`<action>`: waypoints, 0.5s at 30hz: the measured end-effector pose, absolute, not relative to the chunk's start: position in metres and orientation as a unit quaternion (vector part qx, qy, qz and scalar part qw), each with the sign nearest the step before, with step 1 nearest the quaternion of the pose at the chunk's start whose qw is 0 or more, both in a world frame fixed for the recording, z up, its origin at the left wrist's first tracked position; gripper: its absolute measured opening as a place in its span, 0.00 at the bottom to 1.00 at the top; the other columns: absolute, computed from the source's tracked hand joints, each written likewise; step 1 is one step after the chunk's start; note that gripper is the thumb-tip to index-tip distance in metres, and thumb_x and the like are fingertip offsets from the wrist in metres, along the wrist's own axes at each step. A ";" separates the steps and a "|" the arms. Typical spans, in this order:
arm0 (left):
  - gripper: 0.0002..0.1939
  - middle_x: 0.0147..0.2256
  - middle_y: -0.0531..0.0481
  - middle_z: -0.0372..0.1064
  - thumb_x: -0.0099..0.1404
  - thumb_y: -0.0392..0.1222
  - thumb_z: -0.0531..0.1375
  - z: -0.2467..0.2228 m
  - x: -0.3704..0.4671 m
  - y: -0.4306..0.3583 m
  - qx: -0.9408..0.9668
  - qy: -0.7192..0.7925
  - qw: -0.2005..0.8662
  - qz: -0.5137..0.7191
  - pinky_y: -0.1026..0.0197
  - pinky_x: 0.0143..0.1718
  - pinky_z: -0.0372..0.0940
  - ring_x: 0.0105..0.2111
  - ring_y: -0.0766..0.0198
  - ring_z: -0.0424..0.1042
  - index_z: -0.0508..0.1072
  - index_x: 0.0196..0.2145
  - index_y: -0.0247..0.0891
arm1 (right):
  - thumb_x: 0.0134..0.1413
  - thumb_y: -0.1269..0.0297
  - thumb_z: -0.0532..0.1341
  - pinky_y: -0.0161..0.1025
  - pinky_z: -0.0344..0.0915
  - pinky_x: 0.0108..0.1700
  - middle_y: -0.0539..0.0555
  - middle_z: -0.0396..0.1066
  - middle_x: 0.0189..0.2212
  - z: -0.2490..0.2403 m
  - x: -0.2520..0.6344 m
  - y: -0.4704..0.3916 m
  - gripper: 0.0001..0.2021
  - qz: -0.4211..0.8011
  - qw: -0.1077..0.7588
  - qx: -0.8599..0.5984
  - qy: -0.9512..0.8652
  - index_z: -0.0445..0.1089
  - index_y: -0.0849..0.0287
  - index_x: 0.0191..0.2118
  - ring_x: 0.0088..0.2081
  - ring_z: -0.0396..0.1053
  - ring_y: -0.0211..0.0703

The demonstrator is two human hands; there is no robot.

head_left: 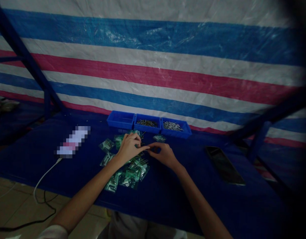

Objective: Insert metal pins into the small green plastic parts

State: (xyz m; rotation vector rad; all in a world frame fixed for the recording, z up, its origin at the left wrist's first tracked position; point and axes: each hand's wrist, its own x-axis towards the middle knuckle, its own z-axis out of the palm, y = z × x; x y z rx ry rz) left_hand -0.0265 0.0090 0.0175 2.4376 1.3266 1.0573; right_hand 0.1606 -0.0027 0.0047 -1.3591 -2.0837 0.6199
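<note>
My left hand (130,145) is over the pile of packets, fingers curled and thumb stretched toward the right. My right hand (164,154) pinches with thumb and index finger, its tips meeting the left thumb. Whatever lies between the fingertips is too small and dark to make out. Below and around my left hand lie several small clear-and-green plastic packets (131,175) with thin metal pieces inside. Some loose thin pins or screws show close to the left fingers. One more packet (159,138) rests just behind my right hand.
Behind the hands stand three blue bins: the left bin (121,120) shows a bare floor, the middle bin (147,124) and right bin (173,126) hold thin metal pieces. A dark phone (225,165) lies right. A blurred lit device (73,142) with a white cable (43,176) lies left.
</note>
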 end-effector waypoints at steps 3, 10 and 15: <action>0.19 0.30 0.52 0.68 0.55 0.52 0.58 0.015 -0.026 0.010 0.819 0.427 0.120 0.364 0.57 0.37 0.55 0.31 0.64 0.67 0.71 0.14 0.37 | 0.44 0.61 0.61 0.35 0.61 0.30 0.51 0.74 0.30 0.003 0.159 0.003 0.11 0.292 0.372 -0.493 -0.730 0.73 0.55 0.36 0.26 0.67 0.38; 0.09 0.39 0.48 0.69 0.56 0.47 0.59 0.004 -0.019 0.013 0.789 0.411 0.191 0.415 0.58 0.38 0.62 0.36 0.62 0.68 0.77 0.28 0.43 | 0.38 0.59 0.65 0.31 0.59 0.23 0.53 0.74 0.29 -0.003 0.144 0.002 0.18 0.474 0.496 -0.487 -0.541 0.72 0.58 0.38 0.26 0.68 0.38; 0.10 0.35 0.48 0.71 0.56 0.48 0.59 0.007 -0.017 0.010 0.757 0.430 0.201 0.450 0.58 0.39 0.63 0.37 0.61 0.69 0.77 0.27 0.42 | 0.37 0.58 0.66 0.29 0.56 0.21 0.53 0.74 0.33 -0.001 0.143 -0.002 0.22 0.505 0.525 -0.498 -0.470 0.70 0.56 0.43 0.31 0.68 0.39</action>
